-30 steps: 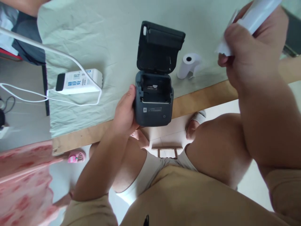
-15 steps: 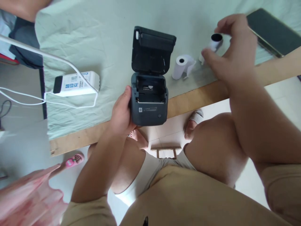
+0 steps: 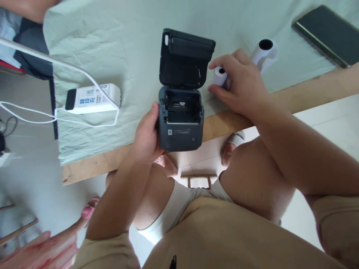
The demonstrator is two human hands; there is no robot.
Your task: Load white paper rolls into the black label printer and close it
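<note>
My left hand [image 3: 147, 132] is closed on the left side of a dark label printer [image 3: 181, 140], whose lid [image 3: 183, 59] stands raised. The printer's paper bay is exposed, with a small white mark inside. My right hand [image 3: 241, 84] has its thumb and fingers around a small white paper roll [image 3: 219, 76] just right of the printer. Part of that roll is hidden by the hand. Behind the right hand stands a second, larger-cored white roll [image 3: 263, 54], its loose edge sticking out.
A dark phone [image 3: 329, 35] lies at the right. On the left, a white power bank [image 3: 94, 98] has a white cable [image 3: 75, 71] running across it. The green cloth [image 3: 134, 37] covers the table up to its wooden edge [image 3: 92, 164]. Another person's arm [image 3: 28, 9] shows at top left.
My right hand has moved left, from the larger-cored roll to the small roll beside the printer. The larger-cored roll now stands free. My left hand keeps hold of the printer.
</note>
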